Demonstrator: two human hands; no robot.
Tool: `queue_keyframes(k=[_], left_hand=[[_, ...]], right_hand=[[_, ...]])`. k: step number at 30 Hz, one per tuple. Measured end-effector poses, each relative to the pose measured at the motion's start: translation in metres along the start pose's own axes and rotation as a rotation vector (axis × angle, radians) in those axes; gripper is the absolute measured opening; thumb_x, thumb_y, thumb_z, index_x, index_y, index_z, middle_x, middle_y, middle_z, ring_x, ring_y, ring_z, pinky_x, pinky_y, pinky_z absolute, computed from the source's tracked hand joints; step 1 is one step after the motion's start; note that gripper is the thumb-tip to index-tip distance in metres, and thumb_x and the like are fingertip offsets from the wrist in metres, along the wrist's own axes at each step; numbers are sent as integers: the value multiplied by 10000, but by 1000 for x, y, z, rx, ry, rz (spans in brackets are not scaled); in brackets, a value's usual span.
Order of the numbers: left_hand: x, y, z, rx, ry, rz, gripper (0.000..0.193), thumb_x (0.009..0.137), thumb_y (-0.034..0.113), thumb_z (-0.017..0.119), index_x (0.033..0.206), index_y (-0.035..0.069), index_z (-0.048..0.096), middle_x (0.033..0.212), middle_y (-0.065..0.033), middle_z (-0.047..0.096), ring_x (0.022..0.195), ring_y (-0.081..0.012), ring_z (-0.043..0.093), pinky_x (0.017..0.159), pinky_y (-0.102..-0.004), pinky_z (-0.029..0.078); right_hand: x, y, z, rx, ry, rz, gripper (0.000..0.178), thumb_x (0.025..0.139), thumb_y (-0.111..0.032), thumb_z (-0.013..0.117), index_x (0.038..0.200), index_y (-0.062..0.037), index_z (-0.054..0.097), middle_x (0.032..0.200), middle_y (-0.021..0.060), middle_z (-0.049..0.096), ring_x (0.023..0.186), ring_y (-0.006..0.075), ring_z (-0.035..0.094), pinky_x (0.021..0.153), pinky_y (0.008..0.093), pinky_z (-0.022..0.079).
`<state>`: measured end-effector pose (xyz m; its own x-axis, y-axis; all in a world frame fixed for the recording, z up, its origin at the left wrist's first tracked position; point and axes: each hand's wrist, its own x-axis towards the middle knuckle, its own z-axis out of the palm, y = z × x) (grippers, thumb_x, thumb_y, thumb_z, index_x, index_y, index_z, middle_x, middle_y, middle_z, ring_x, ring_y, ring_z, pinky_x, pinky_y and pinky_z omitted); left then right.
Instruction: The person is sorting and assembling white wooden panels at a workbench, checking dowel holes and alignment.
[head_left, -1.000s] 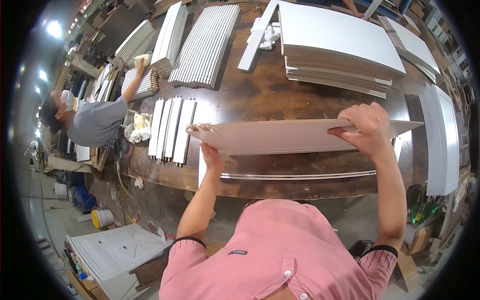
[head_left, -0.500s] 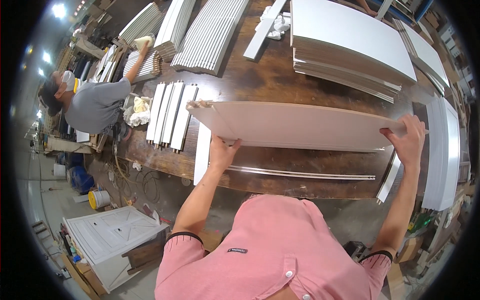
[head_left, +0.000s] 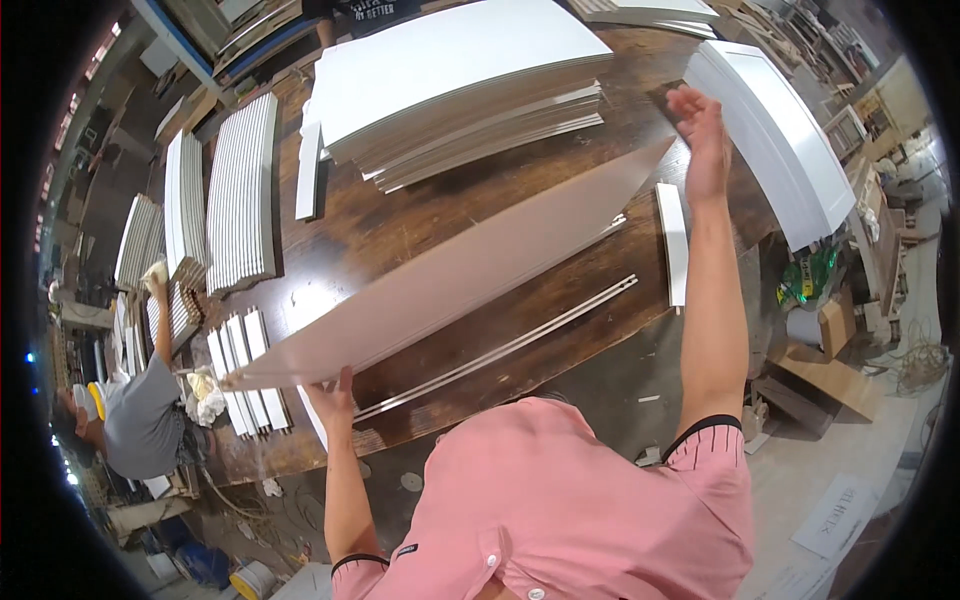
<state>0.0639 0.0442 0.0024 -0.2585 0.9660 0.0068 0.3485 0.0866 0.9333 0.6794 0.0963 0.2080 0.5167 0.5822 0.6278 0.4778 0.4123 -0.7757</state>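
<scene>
A long, thin, pale panel point(head_left: 470, 275) stands tilted on its long edge above the wooden table, running from lower left to upper right. My left hand point(head_left: 333, 400) grips its lower edge near the left end, thumb up against the face. Just past the panel's right end, my right hand point(head_left: 703, 140) is raised with its fingers apart, holding nothing. On the tabletop in front of the panel lie thin white strips point(head_left: 500, 347). A short white rail point(head_left: 672, 245) with pegged ends is under my right forearm's side; another white rail point(head_left: 313, 420) shows partly beside my left hand.
A tall stack of white panels point(head_left: 450, 75) occupies the table's far side. More white panels point(head_left: 775, 140) lie at right. Bundled white slats point(head_left: 240, 190) and several short rails point(head_left: 262, 385) are at left, near a person in grey point(head_left: 145, 425) holding a cloth. The wooden table point(head_left: 560, 360) ends just before me.
My right hand has let go of the panel's right end and opened. My left hand keeps its hold. The view has turned toward the right, so the panel now slants across it.
</scene>
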Motion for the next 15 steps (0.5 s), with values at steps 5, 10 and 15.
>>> queue_keyframes(k=[5, 10, 15], left_hand=[[19, -52, -45, -567, 24, -163, 908, 935, 800, 304, 1546, 129, 336, 1565, -81, 401, 1464, -276, 338, 1173, -522, 248], [32, 9, -33, -774, -33, -175, 718, 994, 670, 386, 1449, 120, 457, 1472, -83, 490, 1381, -267, 427, 1146, -489, 309], [38, 22, -17, -843, -56, -191, 365, 1056, 441, 429, 1134, 129, 600, 1115, -45, 652, 1093, -222, 596, 1019, -448, 419]], right_hand=[[-28, 90, -15, 687, -210, 737, 852, 980, -747, 265, 1377, -36, 512, 1286, 138, 631, 1108, 242, 612, 955, 389, 472], [-48, 90, 19, 732, -424, 873, 959, 944, -806, 201, 1490, -47, 414, 1399, 188, 561, 1254, 317, 548, 1017, 448, 459], [-42, 97, 3, 710, -623, 865, 1031, 906, -852, 193, 1564, -69, 321, 1551, 195, 426, 1443, 338, 372, 1146, 459, 299]])
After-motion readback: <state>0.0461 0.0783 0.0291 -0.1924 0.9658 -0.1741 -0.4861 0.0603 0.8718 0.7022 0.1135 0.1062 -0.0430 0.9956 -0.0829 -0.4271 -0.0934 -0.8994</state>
